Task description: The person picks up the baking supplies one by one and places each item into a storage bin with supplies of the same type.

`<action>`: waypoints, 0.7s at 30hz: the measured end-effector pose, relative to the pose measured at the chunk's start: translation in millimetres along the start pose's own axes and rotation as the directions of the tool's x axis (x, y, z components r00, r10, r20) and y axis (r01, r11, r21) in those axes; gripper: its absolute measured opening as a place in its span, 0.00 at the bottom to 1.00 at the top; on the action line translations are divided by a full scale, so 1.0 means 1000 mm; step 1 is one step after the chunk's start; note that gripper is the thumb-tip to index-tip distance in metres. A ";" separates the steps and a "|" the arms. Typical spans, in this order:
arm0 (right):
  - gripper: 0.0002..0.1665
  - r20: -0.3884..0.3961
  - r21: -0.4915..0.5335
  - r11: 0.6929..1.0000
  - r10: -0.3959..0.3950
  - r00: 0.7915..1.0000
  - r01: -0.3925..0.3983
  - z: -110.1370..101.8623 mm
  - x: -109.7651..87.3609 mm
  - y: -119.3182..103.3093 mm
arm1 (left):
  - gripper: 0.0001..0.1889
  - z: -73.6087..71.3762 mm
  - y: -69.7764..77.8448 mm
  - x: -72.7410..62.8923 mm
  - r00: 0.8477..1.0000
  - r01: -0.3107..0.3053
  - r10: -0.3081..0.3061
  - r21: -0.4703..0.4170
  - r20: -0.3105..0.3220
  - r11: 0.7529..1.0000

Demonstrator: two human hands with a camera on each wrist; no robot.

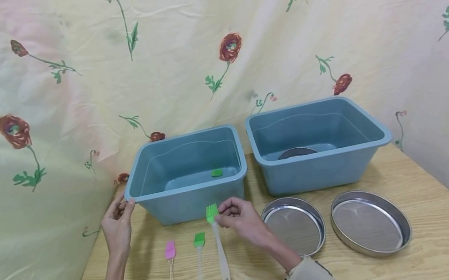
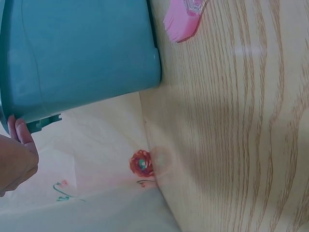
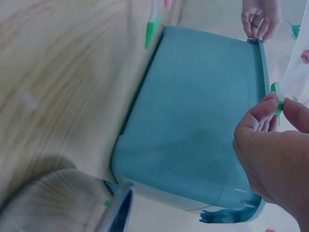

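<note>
My right hand (image 1: pixel 241 218) pinches a green silicone basting brush (image 1: pixel 216 231) near its head, in front of the left blue bin (image 1: pixel 190 206). The clear handle points down toward me in the head view. In the right wrist view, thumb and fingertips meet on the green part of the brush. My left hand (image 1: pixel 117 227) holds the left bin's rim at its near left corner. Inside that bin lies another green brush head (image 1: pixel 217 172). On the table below are a pink basting brush (image 1: pixel 171 260) and a second green-headed one (image 1: pixel 200 256), side by side.
Right of it stands a second blue bin (image 1: pixel 314 171), with a round metal sieve (image 1: pixel 296 152) partly visible inside. Two more round sieves, one nearer (image 1: pixel 295 225) and one farther right (image 1: pixel 370 222), lie on the wooden table (image 1: pixel 429 207). A flowered cloth (image 1: pixel 182 79) hangs behind.
</note>
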State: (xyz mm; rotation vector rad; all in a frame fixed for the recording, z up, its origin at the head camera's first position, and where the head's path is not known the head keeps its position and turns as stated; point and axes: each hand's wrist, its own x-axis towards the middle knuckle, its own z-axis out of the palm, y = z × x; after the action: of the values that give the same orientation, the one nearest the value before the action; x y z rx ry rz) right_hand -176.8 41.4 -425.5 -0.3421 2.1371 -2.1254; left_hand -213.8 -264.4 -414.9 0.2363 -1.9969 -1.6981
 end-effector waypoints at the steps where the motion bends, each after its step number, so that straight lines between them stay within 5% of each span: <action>1: 0.13 -0.001 0.002 1.000 -0.002 1.000 0.002 -0.001 0.000 -0.001 | 0.22 0.000 0.000 0.000 1.000 -0.002 0.002 0.001 -0.001 1.000; 21: 0.10 -0.021 0.044 0.995 -0.091 0.996 0.092 -0.018 0.013 -0.030 | 0.22 0.000 0.001 0.000 1.000 -0.017 0.017 0.038 -0.009 0.999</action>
State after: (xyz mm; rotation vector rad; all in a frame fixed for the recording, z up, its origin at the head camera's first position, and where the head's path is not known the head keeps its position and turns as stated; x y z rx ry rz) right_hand -190.8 55.8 -393.9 -0.4248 2.1189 -2.2309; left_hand -214.1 -263.9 -413.9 0.2392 -2.0202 -1.6475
